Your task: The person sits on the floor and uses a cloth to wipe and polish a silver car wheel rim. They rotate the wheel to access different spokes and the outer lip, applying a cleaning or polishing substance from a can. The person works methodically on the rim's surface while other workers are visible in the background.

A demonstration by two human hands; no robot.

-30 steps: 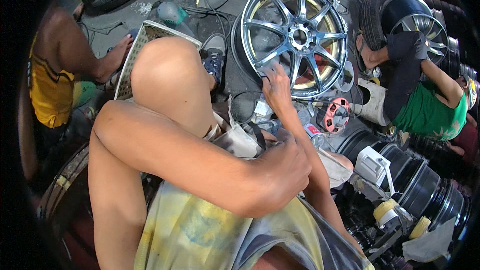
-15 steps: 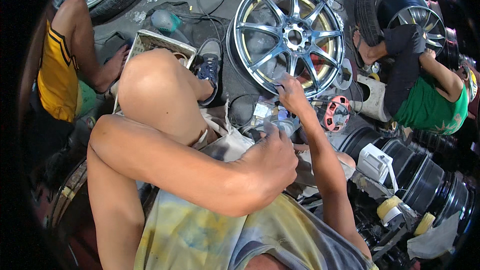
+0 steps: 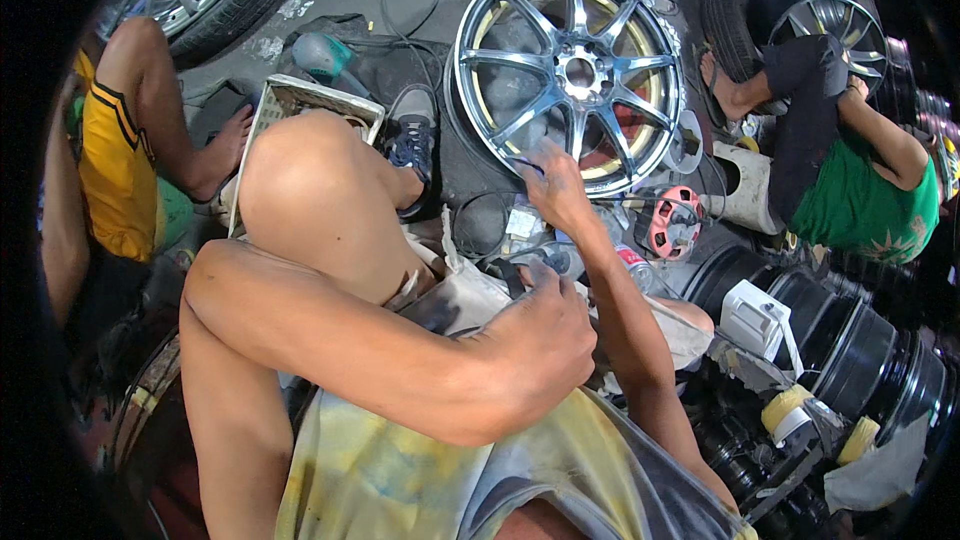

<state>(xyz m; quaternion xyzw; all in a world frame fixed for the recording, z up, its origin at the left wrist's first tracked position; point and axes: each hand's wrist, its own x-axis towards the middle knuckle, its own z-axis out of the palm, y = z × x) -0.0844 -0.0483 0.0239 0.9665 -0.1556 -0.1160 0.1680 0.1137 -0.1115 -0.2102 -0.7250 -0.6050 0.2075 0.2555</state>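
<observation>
A shiny chrome multi-spoke wheel rim (image 3: 580,76) lies ahead of me, a yellowish ring showing behind its spokes. At the rim's near edge is my right hand (image 3: 556,186), its fingers closed on a thin dark piece (image 3: 526,164); the fingertips are blurred. Closer to my body, above my lap, my left hand (image 3: 545,335) is curled with its back toward me. A dark item (image 3: 513,278) shows just beyond its fingers. What the left hand grips, if anything, is mostly hidden.
A pale plastic crate (image 3: 284,92) stands left of my shoe (image 3: 412,140). Beyond it lies a teal-and-grey power tool (image 3: 325,56). A red round item (image 3: 674,222), black wheel barrels (image 3: 790,290) and a white container (image 3: 752,320) are at right. Two people sit nearby, left and right.
My right hand has shifted a little left along the rim's near edge, and the thin dark piece now shows. My left hand stays nearly in place. The whole view has tilted slightly.
</observation>
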